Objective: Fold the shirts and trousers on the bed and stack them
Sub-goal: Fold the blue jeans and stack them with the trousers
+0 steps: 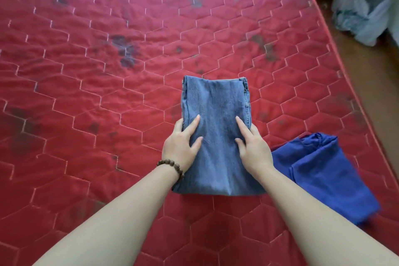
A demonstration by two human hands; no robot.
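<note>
Directly below the head camera I see a folded pair of faded blue denim trousers, a tall narrow rectangle lying flat on the red quilted mattress with pale hexagon stitching. A stitched seam runs down the trousers' right edge, and the near end is a soft rounded fold.

My left hand rests on the left side of the denim, forefinger and thumb stretched flat and parted on top of the cloth. Its other fingers curl down round the left edge, their tips hidden between cloth and mattress. A bracelet of dark brown wooden beads circles that wrist.

My right hand mirrors it on the right side: forefinger and thumb lie straight and apart on the fabric, and the remaining fingers drop over the right edge where I cannot see them. Whether either hand is gripping the edge or only pressing it, I cannot tell for certain.

Just beside the trousers, to the right and nearer to me, lies a bright royal-blue garment, loosely folded; my right forearm covers its left edge, and I cannot tell what kind of garment it is.

Dark grey blotches mark the mattress. Past its right edge, on a brown floor, sits a crumpled pale blue-white bundle, blurred and partly cut off by the frame.
</note>
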